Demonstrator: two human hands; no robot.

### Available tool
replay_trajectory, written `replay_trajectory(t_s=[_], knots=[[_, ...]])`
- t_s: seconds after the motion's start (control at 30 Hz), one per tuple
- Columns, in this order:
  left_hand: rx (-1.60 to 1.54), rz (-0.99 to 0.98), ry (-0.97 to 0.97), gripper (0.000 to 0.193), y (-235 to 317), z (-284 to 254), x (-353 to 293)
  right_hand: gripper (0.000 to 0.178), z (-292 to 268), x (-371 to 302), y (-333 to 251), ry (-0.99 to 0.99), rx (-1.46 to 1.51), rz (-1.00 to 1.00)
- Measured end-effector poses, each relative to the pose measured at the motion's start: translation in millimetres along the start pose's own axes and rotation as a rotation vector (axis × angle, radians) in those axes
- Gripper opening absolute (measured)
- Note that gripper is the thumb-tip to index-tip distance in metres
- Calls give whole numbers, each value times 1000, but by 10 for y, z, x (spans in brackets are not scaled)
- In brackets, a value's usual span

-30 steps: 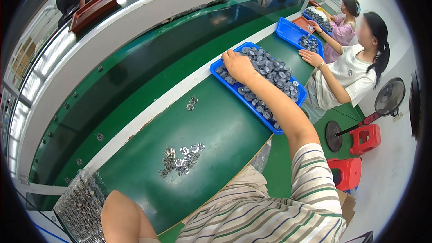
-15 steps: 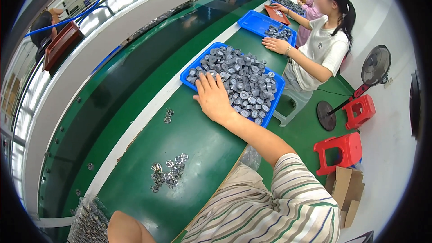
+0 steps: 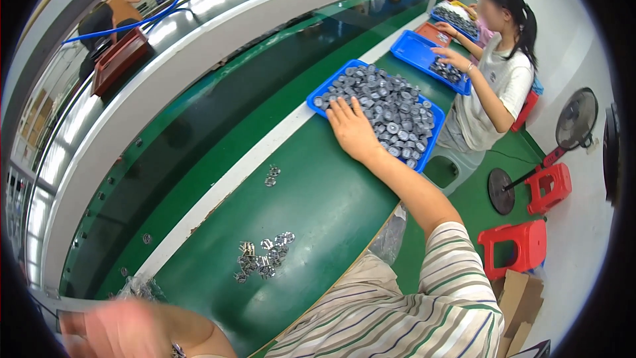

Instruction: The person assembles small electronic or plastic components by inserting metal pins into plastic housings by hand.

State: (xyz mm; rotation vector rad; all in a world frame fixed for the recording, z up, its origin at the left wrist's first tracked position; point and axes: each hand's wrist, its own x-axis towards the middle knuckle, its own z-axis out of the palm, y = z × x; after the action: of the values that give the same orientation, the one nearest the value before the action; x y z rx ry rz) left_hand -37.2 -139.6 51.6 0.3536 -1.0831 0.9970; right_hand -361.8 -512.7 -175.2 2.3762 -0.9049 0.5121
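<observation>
My right hand lies at the near edge of a blue tray, its fingers spread and stretched over the rim, tips against the parts inside. Heaped in this tray are many small grey round parts. At the lower left, my left hand is raised and smeared by motion, so its fingers and anything in them cannot be made out. Behind it shows a clear plastic bag, mostly covered by the hand. A loose pile of small shiny metal pieces sits on the green bench, with a smaller cluster farther off.
Beyond my tray, a co-worker reaches over another blue tray with some parts in it. Along the left runs a recessed green channel behind a white ledge. Red stools and a standing fan are at the right.
My left hand has come up into view at the lower left. The bench and tray have shifted rightward in the picture, my right hand staying at the tray. The co-worker's near hand has lifted.
</observation>
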Motion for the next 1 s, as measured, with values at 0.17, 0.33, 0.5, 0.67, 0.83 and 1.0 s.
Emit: replay_trajectory(t_s=[0.17, 0.33, 0.5, 0.67, 0.83, 1.0], knots=[[84, -535, -391, 18, -521, 276, -1043, 42, 42, 78, 177, 51, 205, 40], [-39, -1017, -626, 14, -440, 201, -1976, 44, -160, 379, 354, 96, 114, 208], [22, -1109, -884, 9, -285, 181, -2410, 45, 47, 318, 562, -147, 152, 230], [-68, -1063, -1113, 35, -263, 79, -2782, 36, -62, 203, 636, -172, 175, 230], [-79, -946, -1256, 42, -260, 111, -2704, 39, -59, 264, 681, -231, 201, 208], [-64, -1121, -1111, 42, -323, 93, -2752, 36, -34, 327, 652, -200, 125, 172]])
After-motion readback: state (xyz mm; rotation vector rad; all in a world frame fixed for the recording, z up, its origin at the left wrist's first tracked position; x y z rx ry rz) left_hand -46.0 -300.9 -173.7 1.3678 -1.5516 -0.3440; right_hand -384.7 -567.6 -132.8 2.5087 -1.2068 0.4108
